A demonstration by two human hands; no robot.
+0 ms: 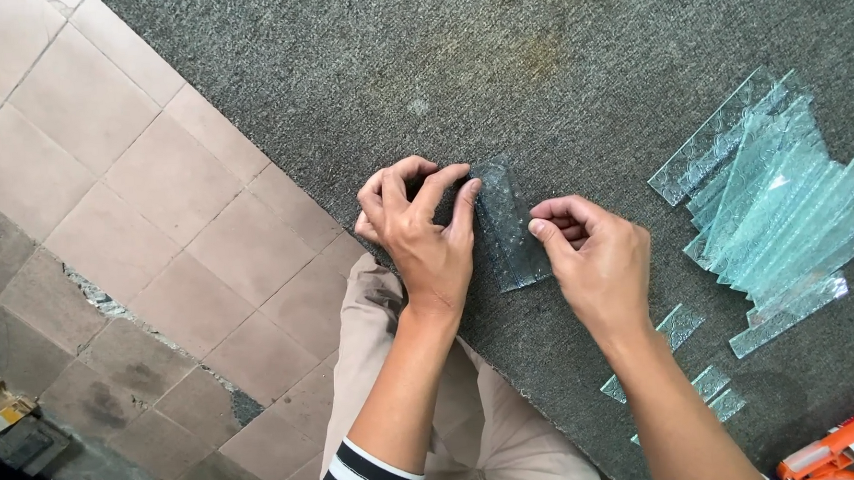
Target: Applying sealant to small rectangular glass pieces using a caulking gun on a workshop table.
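Observation:
A narrow strip of textured clear glass (508,229) lies on the grey carpet-covered table (534,62). My left hand (422,235) presses its fingers against the strip's left edge, thumb and fingers curled. My right hand (591,252) rests at the strip's right edge, thumb and forefinger pinched at the glass. Both hands are touching the strip from opposite sides.
A pile of several long greenish textured glass strips (776,210) lies fanned at the right. Small glass offcuts (682,325) lie near my right forearm. An orange and white caulking gun (844,443) sits at the bottom right. Tiled floor (109,215) runs along the left.

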